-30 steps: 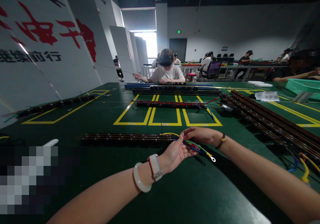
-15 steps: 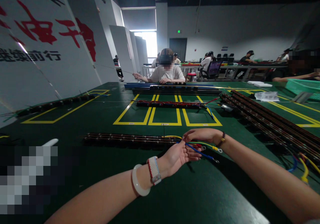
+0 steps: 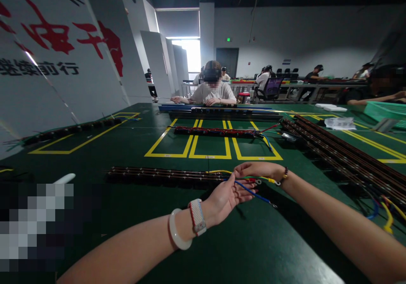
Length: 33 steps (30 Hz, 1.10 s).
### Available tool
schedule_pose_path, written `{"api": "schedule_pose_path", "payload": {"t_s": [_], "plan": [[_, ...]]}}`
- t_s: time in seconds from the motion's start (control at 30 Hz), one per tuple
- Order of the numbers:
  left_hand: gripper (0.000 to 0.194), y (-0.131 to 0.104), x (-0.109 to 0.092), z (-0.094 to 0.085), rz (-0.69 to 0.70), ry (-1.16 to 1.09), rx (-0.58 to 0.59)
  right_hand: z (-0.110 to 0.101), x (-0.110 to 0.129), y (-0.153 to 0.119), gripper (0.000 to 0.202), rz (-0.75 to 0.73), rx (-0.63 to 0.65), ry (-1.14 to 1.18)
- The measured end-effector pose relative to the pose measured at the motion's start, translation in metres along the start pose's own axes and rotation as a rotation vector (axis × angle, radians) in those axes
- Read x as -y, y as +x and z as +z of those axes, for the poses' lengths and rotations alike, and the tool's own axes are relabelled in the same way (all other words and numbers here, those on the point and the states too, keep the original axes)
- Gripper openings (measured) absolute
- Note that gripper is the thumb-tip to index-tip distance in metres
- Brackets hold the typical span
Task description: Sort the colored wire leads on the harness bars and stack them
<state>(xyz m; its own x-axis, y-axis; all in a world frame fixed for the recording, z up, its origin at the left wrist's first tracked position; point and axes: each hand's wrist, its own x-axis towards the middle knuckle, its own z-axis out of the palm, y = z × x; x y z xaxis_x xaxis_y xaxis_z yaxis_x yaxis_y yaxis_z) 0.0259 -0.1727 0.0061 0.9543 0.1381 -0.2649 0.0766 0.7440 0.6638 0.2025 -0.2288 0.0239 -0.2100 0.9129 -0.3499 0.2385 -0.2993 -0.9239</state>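
Note:
Palm up, my left hand (image 3: 226, 197) is under a bundle of wires, its thumb closed on them and the other fingers stretched beneath. Opposite it, my right hand (image 3: 258, 170) reaches in from the right with bent fingers pinching the wires at the same spot. A blue wire (image 3: 253, 192) with a ring terminal runs out to the right below my right hand. A yellow-ended wire (image 3: 271, 180) and a red-sleeved one also end in ring terminals. The wires come from the right end of a long dark strip assembly (image 3: 165, 176) lying on the table. My fingers hide the exact pinch point.
Long dark strips (image 3: 342, 157) lie in a stack at the right. Another wired strip (image 3: 215, 131) crosses the yellow-taped rectangles. More strips (image 3: 72, 130) lie at the far left. A co-worker (image 3: 211, 87) sits across the green table (image 3: 203, 250). A green basket (image 3: 387, 112) stands far right.
Both hands stay almost in place at the wires. The yellow-ended wire has shifted slightly up. The co-worker's raised hand has come down a little.

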Motion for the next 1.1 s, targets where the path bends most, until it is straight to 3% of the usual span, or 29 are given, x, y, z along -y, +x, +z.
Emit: {"api": "schedule_pose_path", "payload": {"t_s": [0.1, 0.37, 0.5, 0.63, 0.87, 1.1], "plan": [[0.04, 0.002, -0.003, -0.003, 0.01, 0.006, -0.007, 0.008, -0.001, 0.001, 0.032, -0.025, -0.061, 0.009], [0.028, 0.012, -0.024, -0.016, 0.068, 0.059, -0.108, 0.053, -0.005, 0.026, 0.035, -0.185, -0.545, 0.212], [0.023, 0.01, -0.026, -0.015, 0.078, 0.036, -0.167, 0.066, -0.005, 0.033, 0.037, -0.227, -0.648, 0.253], [0.025, 0.006, -0.025, -0.013, 0.069, 0.029, -0.146, 0.058, -0.001, 0.026, 0.038, -0.206, -0.627, 0.204], [0.03, 0.006, -0.024, -0.014, 0.071, 0.048, -0.099, 0.031, 0.003, 0.013, 0.041, -0.101, -0.374, 0.104], [0.023, 0.004, -0.019, -0.012, 0.123, 0.079, -0.111, 0.028, 0.002, 0.012, 0.04, -0.105, -0.393, 0.001]]}}
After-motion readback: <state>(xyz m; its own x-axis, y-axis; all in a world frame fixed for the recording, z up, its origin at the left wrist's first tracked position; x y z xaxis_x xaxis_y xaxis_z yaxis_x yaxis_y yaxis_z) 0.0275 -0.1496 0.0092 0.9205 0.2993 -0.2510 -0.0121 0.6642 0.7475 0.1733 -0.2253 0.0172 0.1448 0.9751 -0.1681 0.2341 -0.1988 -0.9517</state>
